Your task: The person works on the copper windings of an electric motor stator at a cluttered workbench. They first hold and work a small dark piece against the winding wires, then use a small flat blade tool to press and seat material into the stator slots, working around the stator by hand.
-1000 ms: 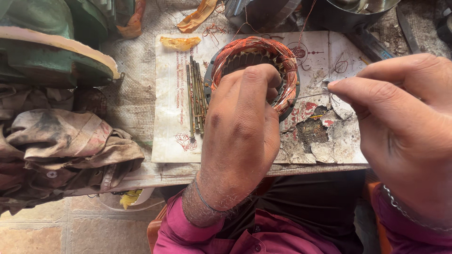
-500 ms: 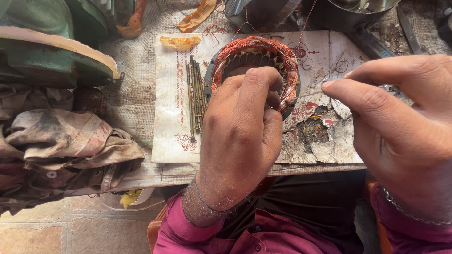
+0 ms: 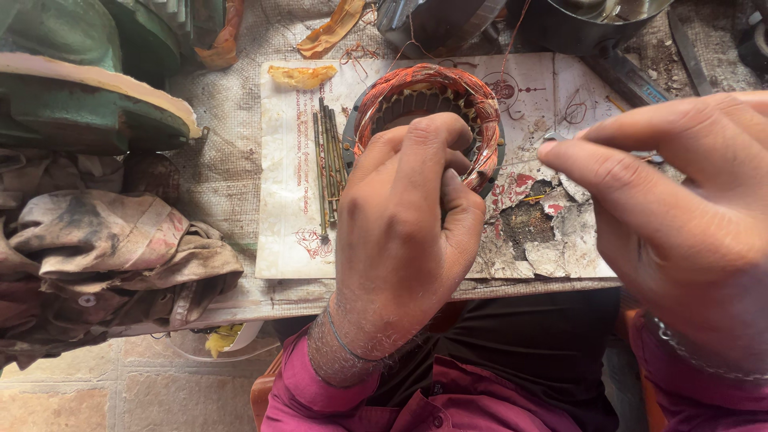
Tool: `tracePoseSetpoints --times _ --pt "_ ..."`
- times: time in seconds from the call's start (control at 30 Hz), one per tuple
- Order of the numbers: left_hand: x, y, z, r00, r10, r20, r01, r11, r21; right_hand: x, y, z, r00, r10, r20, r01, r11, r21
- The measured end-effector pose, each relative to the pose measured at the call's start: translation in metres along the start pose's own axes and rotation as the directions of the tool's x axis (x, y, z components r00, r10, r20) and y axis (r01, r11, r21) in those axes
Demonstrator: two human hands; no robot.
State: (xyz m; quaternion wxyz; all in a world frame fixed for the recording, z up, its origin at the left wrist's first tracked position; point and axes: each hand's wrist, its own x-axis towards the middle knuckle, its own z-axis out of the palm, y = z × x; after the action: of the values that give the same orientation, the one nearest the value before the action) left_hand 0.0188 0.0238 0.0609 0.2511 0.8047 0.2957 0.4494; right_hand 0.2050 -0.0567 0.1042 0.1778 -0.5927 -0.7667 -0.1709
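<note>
A round stator (image 3: pixel 416 84) with reddish copper winding lies on a printed paper sheet (image 3: pixel 280 224) on the bench. My left hand (image 3: pixel 400 232) rests over its near rim, with the fingers curled and pinching the winding there. My right hand (image 3: pixel 680 216) is raised at the right, close to the camera. Its thumb and forefinger are pinched on a thin wire (image 3: pixel 524 154) that runs back toward the stator. The near part of the stator is hidden under my left hand.
A bundle of thin rods (image 3: pixel 328 160) lies just left of the stator, with a yellow insulation scrap (image 3: pixel 302 74) above it. A green motor housing (image 3: pixel 72 88) and a dirty rag (image 3: pixel 104 248) fill the left. Dark metal vessels (image 3: pixel 592 20) stand at the back.
My right hand has drifted slightly left and lower, toward the stator. My left hand has stayed on the winding, its fingers curling a little tighter.
</note>
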Motion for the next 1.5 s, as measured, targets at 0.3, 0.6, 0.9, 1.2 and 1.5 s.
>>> tracePoseSetpoints --times 0.3,0.6,0.9,1.2,1.5 --pt "-0.005 -0.005 0.001 0.999 -0.017 0.043 0.016 0.999 0.032 0.015 0.006 -0.005 0.995 -0.093 0.029 0.091 0.993 0.074" --pt "-0.005 -0.002 0.0 1.0 -0.024 0.013 0.024 1.0 0.01 0.019 0.005 -0.002 0.996 -0.08 0.03 0.076 0.99 0.122" --pt "-0.003 -0.001 -0.002 0.999 -0.026 0.039 0.026 1.0 -0.005 0.018 0.004 -0.004 0.995 -0.089 0.039 0.084 0.99 0.111" --pt "-0.006 -0.004 0.002 0.999 -0.028 0.046 0.027 0.999 0.035 0.012 0.011 -0.003 0.994 -0.092 0.057 0.085 0.991 0.107" --pt "0.0 0.003 0.005 0.989 0.138 0.053 -0.143 0.982 0.122 0.008 0.013 -0.004 0.997 -0.065 0.047 0.061 0.995 0.082"
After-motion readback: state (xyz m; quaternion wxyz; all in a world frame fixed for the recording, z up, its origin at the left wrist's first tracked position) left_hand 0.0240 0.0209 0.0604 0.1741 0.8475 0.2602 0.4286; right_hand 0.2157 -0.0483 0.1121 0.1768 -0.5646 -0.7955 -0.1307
